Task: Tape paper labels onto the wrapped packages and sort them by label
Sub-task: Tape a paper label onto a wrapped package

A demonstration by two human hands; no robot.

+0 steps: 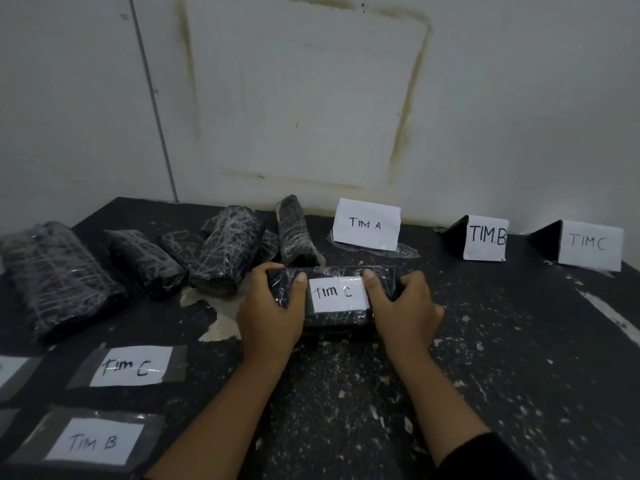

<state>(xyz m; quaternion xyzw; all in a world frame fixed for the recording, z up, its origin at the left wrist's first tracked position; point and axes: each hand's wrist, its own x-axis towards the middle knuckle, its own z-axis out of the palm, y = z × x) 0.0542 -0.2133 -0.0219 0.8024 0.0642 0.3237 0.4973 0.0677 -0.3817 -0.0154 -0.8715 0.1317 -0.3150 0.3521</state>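
A black plastic-wrapped package [332,322] lies on the dark table [502,375] in front of me. A white paper label reading "TIM C" [337,293] sits on its top. My left hand [272,311] grips the package's left end, thumb pressed at the label's left edge. At the right end, my right hand [403,306] holds on, its thumb at the label's right edge. Several unlabelled wrapped packages [225,251] lie at the back left. Loose labels with tape, "Tim C" [130,366] and "TIM B" [95,441], lie at the front left.
Three standing signs line the wall: "TIM A" [367,224], "TIM B" [486,237] and "TIM C" [588,244]. The tabletop is scuffed and speckled white. A further label [10,370] is cut off at the left edge. A white wall rises behind the table.
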